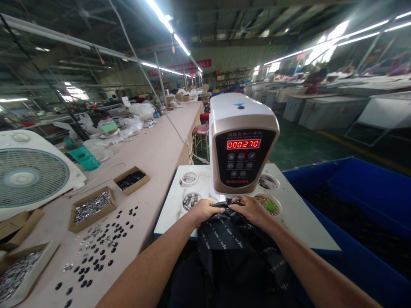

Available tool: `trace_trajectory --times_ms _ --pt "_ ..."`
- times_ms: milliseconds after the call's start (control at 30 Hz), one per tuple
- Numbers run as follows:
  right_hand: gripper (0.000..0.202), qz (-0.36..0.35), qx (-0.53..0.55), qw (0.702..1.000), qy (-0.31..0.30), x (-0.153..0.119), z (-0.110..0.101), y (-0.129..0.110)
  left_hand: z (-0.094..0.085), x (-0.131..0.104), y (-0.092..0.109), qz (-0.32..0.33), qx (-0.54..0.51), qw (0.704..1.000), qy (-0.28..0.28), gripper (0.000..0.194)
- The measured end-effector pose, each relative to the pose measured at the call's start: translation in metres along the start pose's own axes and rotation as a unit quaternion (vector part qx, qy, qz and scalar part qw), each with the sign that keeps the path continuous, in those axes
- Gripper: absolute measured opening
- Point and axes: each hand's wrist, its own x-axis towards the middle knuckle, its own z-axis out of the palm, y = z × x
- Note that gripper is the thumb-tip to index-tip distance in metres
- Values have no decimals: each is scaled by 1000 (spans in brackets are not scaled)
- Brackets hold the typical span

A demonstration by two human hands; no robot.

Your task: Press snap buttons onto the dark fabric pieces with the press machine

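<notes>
A: Where are the hands?

B: The left grip and right grip are both closed, thumbs and fingers pinching the upper edge of a black printed fabric at the foot of a white machine. Whether the cloth touches the machine is hard to tell.

A: And the rest of the fabric?

B: It drapes below both grips, white lettering showing. Above them, a red display reads 000270.

A: Beside the right grip?

B: Brassy small parts and a green piece sit in a round well just beside it. Farther right stands a blue bin.

A: Left?

B: Well apart from the left grip, round black pieces lie scattered across a long bench, near a fan.
</notes>
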Motion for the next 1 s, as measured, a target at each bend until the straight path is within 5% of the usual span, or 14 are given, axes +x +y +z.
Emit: trace_trajectory --times_ms 267,500,1000 --pt "33 7 -17 998 52 -2 9 0 0 5 -4 11 5 1000 10 33" --pt "20 38 -40 991 118 1 20 4 -2 4 -15 86 51 993 70 37" --pt "21 30 -32 996 83 1 13 2 -1 3 -13 64 21 995 69 33"
